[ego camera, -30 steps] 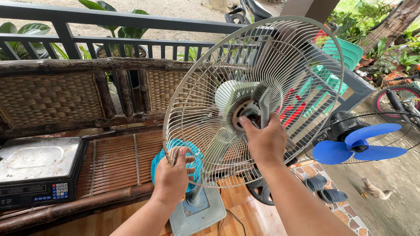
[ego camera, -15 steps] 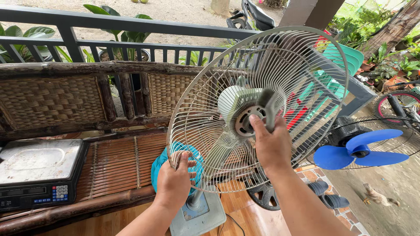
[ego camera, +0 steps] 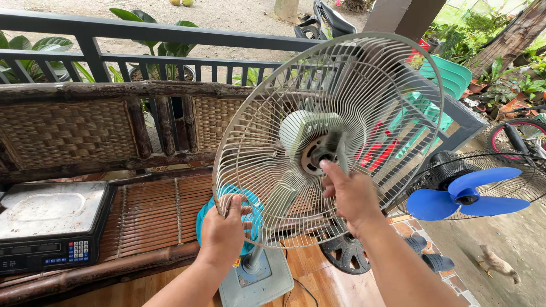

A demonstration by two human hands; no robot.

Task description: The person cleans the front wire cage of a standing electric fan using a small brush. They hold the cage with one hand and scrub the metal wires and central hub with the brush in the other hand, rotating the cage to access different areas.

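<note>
A standing fan with a pale wire rear guard [ego camera: 364, 85] and no blades fills the middle of the head view; its grey base [ego camera: 256, 281] rests on the wooden surface below. My left hand [ego camera: 223, 233] grips the lower left rim of the guard. My right hand [ego camera: 351, 196] reaches to the black motor hub [ego camera: 318, 154] at the centre, fingers on the shaft area just below it. A round turquoise piece [ego camera: 250, 219] shows behind the guard near my left hand.
A woven bamboo bench [ego camera: 114, 131] runs behind, with a digital scale [ego camera: 51, 224] on its seat at left. To the right stands another fan with blue blades [ego camera: 463, 193] in a dark guard. A black round part [ego camera: 344, 256] and sandals lie on the floor.
The fan guard has tilted up and shifted right in view. My right hand slid lower under the hub. My left hand stays on the rim.
</note>
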